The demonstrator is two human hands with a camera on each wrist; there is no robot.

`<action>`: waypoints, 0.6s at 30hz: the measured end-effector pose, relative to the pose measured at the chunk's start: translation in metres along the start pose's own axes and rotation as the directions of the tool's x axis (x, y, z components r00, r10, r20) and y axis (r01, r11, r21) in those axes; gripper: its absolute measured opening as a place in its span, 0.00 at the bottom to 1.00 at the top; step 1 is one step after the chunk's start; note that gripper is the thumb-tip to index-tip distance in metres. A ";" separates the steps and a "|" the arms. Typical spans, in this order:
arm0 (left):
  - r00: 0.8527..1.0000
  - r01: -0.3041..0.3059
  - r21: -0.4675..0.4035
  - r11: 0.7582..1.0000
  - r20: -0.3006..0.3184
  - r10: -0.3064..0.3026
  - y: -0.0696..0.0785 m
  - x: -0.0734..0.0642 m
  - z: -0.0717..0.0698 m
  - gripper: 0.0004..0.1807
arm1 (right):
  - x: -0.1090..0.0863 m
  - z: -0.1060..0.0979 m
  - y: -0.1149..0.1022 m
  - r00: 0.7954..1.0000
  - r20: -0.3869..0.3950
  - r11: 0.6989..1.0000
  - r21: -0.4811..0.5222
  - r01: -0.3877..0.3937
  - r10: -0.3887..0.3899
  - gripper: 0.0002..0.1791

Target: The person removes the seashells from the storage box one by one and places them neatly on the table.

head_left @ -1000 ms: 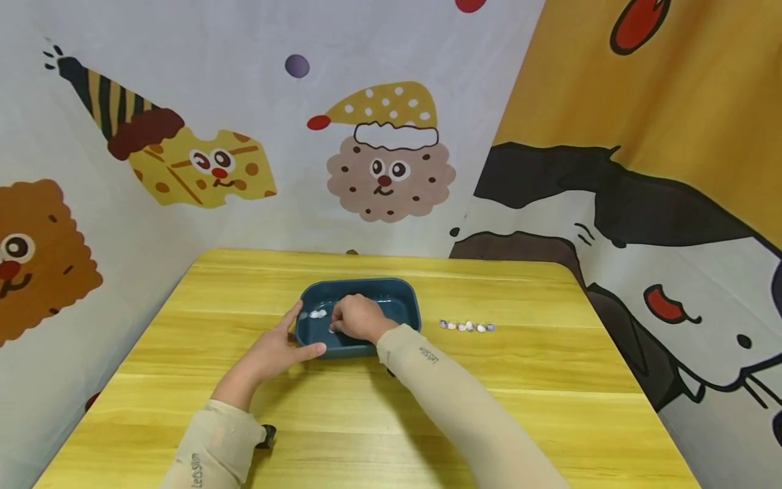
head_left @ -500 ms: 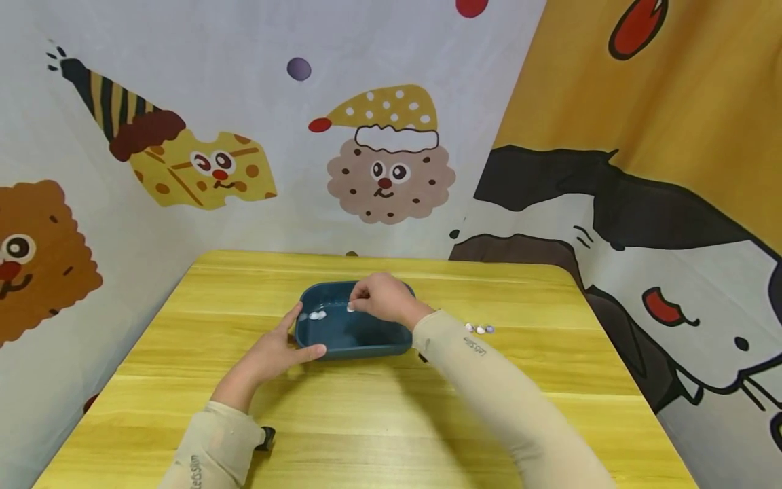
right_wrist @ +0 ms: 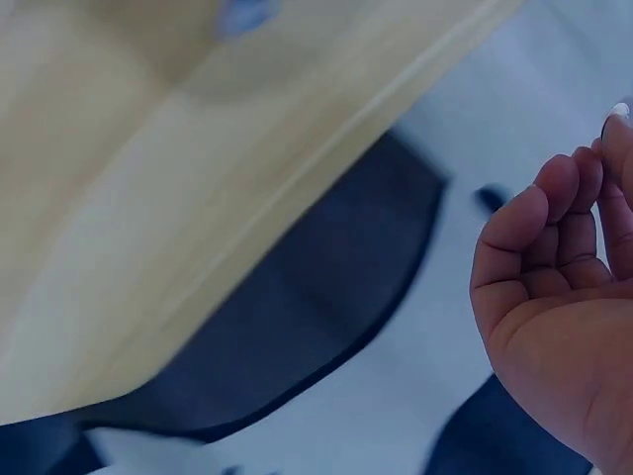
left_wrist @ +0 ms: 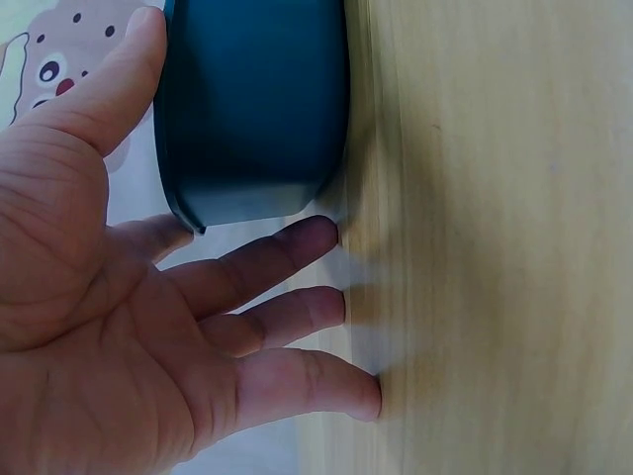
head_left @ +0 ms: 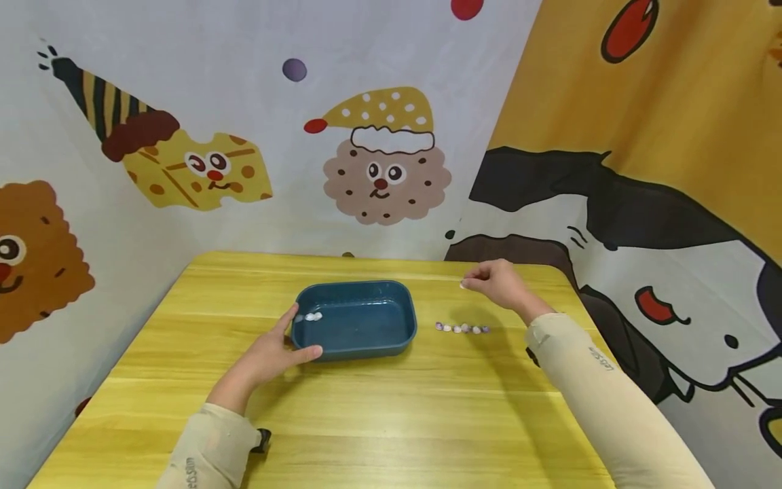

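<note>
My right hand (head_left: 501,282) is raised over the right back part of the table, pinching a small white bead (head_left: 462,284) between thumb and fingertips. Below and in front of it lies a row of several small purple and white beads (head_left: 462,329). My left hand (head_left: 269,354) rests at the left end of a dark blue rectangular tray (head_left: 354,353), thumb at the near rim and forefinger along the left side. In the left wrist view the other fingers (left_wrist: 307,381) reach down to the tabletop beside the tray. A few white beads (head_left: 313,316) lie inside the tray, toward its left.
The wood-grain table (head_left: 379,421) has rounded back corners. Behind it hangs a printed cloth (head_left: 232,102) with cartoon figures, close to the table's back edge. In the right wrist view the table edge (right_wrist: 267,218) runs beside my right hand.
My right hand has come up out of the tray and moved right, past the tray's end to above the bead row, carrying the white bead. The left hand has stayed at the tray.
</note>
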State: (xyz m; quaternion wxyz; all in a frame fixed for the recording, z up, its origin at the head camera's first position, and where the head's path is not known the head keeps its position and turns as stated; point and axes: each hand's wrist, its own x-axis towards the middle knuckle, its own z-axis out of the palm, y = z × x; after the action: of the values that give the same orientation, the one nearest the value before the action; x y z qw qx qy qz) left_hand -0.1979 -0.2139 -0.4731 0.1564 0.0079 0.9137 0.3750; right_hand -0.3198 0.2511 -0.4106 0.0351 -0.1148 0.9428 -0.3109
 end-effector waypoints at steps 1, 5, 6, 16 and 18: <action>1.000 0.000 0.003 1.000 0.000 0.000 0.001 0.000 0.000 0.69 | -0.005 -0.004 0.011 1.000 -0.001 1.000 0.007 -0.025 0.025 0.13; 1.000 0.002 0.018 1.000 0.001 -0.002 0.001 -0.001 -0.001 0.69 | -0.023 -0.009 0.048 0.994 0.003 0.994 0.019 -0.105 0.105 0.17; 1.000 0.000 0.023 1.000 0.002 0.000 0.001 0.000 -0.001 0.69 | -0.026 -0.008 0.055 0.993 0.001 0.992 0.020 -0.121 0.121 0.17; 1.000 0.005 0.027 1.000 0.000 -0.005 0.001 0.001 -0.001 0.68 | -0.039 0.011 0.091 0.982 0.006 0.981 0.024 -0.190 0.190 0.15; 1.000 0.001 0.030 1.000 0.000 -0.001 0.001 0.001 -0.002 0.68 | -0.039 0.014 0.092 0.982 0.010 0.982 0.023 -0.189 0.189 0.14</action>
State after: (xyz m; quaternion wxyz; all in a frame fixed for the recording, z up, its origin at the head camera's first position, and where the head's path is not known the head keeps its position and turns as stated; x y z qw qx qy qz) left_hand -0.1996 -0.2143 -0.4712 0.1564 0.0097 0.9193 0.3610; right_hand -0.2982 0.3246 -0.4767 0.0697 -0.0256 0.9456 -0.3168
